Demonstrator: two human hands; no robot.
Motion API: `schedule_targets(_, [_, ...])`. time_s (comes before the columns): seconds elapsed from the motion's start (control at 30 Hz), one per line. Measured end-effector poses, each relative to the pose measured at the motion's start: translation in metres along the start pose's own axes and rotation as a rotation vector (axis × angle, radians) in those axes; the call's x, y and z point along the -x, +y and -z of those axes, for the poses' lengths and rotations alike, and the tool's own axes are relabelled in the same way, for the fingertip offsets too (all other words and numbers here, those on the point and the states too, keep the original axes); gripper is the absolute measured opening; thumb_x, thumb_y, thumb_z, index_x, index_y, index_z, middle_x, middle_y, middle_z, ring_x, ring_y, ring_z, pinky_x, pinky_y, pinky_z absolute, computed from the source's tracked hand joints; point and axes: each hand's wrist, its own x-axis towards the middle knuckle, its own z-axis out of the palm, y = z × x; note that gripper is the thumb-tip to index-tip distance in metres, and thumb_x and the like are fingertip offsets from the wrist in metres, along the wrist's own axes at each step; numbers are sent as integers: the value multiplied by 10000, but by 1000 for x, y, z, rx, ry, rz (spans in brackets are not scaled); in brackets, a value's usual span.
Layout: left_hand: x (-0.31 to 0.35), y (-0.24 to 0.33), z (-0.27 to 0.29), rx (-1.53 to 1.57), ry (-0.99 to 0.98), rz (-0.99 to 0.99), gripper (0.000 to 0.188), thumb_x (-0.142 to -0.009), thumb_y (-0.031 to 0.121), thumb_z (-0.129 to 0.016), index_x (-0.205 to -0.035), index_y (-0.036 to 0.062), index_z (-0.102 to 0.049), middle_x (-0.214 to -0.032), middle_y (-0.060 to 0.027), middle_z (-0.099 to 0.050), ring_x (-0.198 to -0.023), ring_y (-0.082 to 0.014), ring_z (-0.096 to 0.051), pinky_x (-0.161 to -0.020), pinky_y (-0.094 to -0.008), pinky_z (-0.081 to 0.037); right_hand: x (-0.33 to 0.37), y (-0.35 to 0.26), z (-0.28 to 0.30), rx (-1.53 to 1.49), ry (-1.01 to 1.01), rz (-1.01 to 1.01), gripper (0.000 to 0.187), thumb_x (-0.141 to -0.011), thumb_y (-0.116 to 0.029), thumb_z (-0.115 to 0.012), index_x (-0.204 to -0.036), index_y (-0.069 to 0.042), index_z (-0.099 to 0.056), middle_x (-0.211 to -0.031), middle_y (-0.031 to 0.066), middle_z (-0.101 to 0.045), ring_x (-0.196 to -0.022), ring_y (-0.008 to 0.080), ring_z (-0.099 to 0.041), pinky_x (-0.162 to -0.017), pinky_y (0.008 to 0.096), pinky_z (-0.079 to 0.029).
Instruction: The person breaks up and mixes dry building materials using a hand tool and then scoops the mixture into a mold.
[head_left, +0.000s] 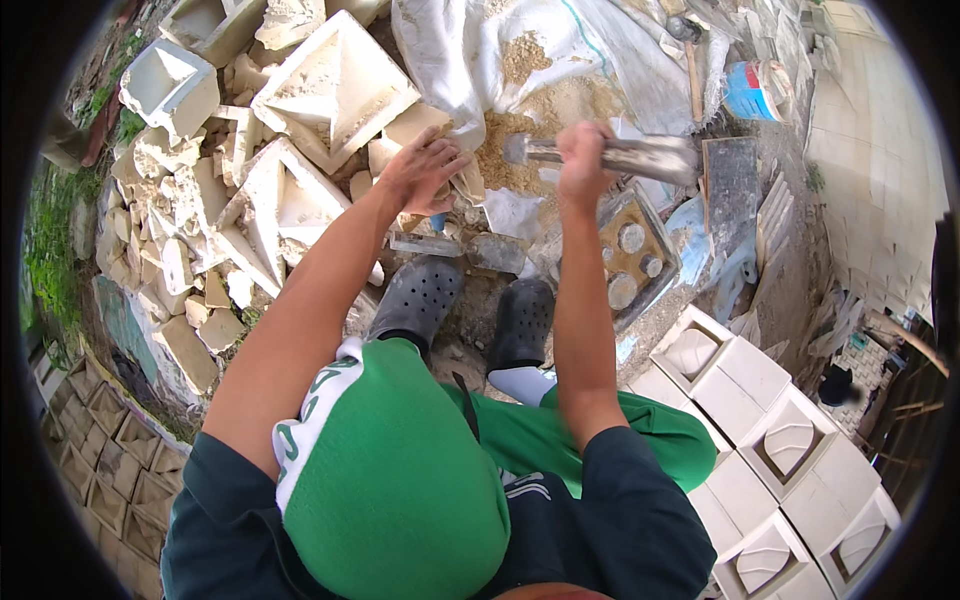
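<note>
My right hand (580,160) is shut on the handle of a metal hammer (615,155), held level above a sandy patch; its head points left and the thick shaft runs right. My left hand (420,170) is open, fingers spread, resting on a pale broken plaster piece (405,130) beside the sand. Below the hands lie a flat metal tool (460,248) and a square metal mould (630,250) with round holes, just past my grey clogs (470,305).
A heap of broken white plaster casts (230,180) fills the left. White sacks (520,50) with sand lie at the top. A blue bucket (750,90) stands top right. Rows of white square moulded blocks (780,450) sit at the lower right, more at the lower left.
</note>
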Motion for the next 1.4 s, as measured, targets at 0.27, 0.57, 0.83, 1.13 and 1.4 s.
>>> schedule_targets(0.27, [9, 0, 8, -59, -41, 31, 641, -746, 497, -536, -1259, 116, -490, -1183, -63, -529, -1209, -213, -423, -1137, -417, -140, -8, -62, -27, -10, 27, -34, 260, -806, -68, -521, -580, -68, -393, -530, -15, -398, -465, 74, -341, -440, 247, -277])
schedule_targets(0.57, [6, 0, -4, 46, 7, -15, 631, -757, 469, -556, -1256, 88, -495, -1372, -58, -444, -1335, -214, -313, -1142, -422, -138, -11, -2, -8, -17, -9, -133, 239, -813, -40, -501, -613, -96, -384, -527, -12, -379, -455, 81, -325, -434, 254, -270])
schedule_targets(0.83, [1, 0, 10, -8, -46, -6, 647, -778, 468, -525, -1288, 73, -478, -1388, -51, -437, -1331, -203, -324, -1144, -419, -126, -3, -16, -17, -161, 78, 41, 174, -801, -36, -511, -641, -51, -444, -542, -1, -431, -469, 70, -404, -429, 232, -328])
schedule_targets(1.13, [4, -3, 6, -19, -46, 11, 665, -779, 491, -489, -1296, 74, -466, -1387, -46, -431, -1325, -198, -328, -1148, -419, -105, -3, -53, -37, -27, 175, -4, 230, -791, -43, -506, -601, -81, -384, -517, -13, -376, -442, 77, -353, -422, 250, -298])
schedule_targets(1.4, [3, 0, 3, 38, 3, -3, 637, -745, 458, -577, -1244, 70, -495, -1344, -65, -464, -1313, -202, -346, -1141, -423, -134, 1, 8, -7, -13, 68, -84, 224, -799, -51, -522, -613, -77, -400, -542, -6, -412, -464, 76, -380, -433, 241, -299])
